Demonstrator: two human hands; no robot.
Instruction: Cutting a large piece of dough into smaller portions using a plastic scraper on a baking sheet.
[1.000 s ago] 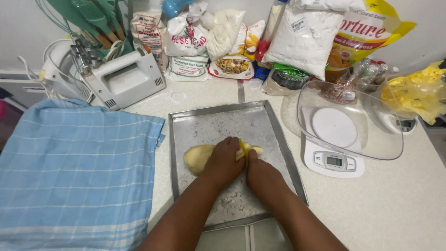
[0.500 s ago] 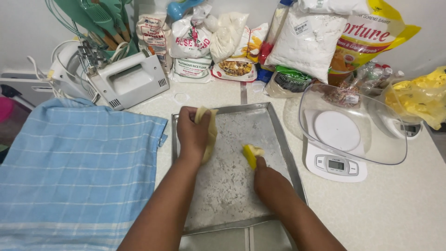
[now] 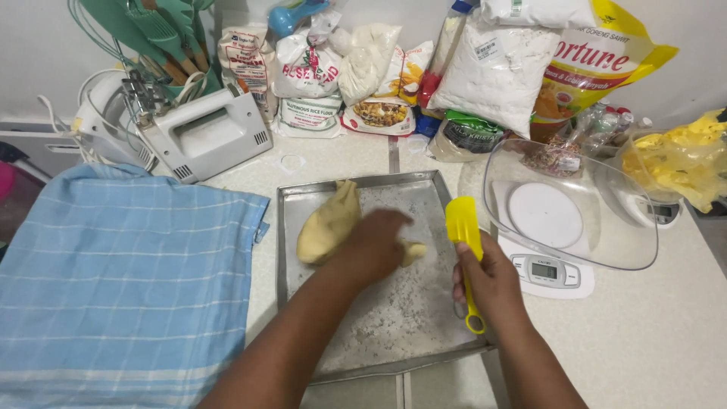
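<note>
Since half a second ago we dropped the dough (image 3: 327, 224) onto the tray (image 3: 424, 333), left hand (image 3: 376, 246) pressing it; right hand (image 3: 488, 280) grips the lifted yellow scraper (image 3: 463, 223) at centre frame.

Rear edge of the counter (image 3: 644, 333), left to right: narrow white-and-red bag (image 3: 241, 53); white sack with red print (image 3: 305, 67) over a white-and-green packet (image 3: 308, 113); knotted clear bag of white powder (image 3: 366, 53); yellow pictured packet (image 3: 382, 112); large white powder bag (image 3: 496, 67); green-black pouch (image 3: 468, 132); yellow pouch (image 3: 606, 53); scale display (image 3: 544, 270), grey, toward the right edge
</note>
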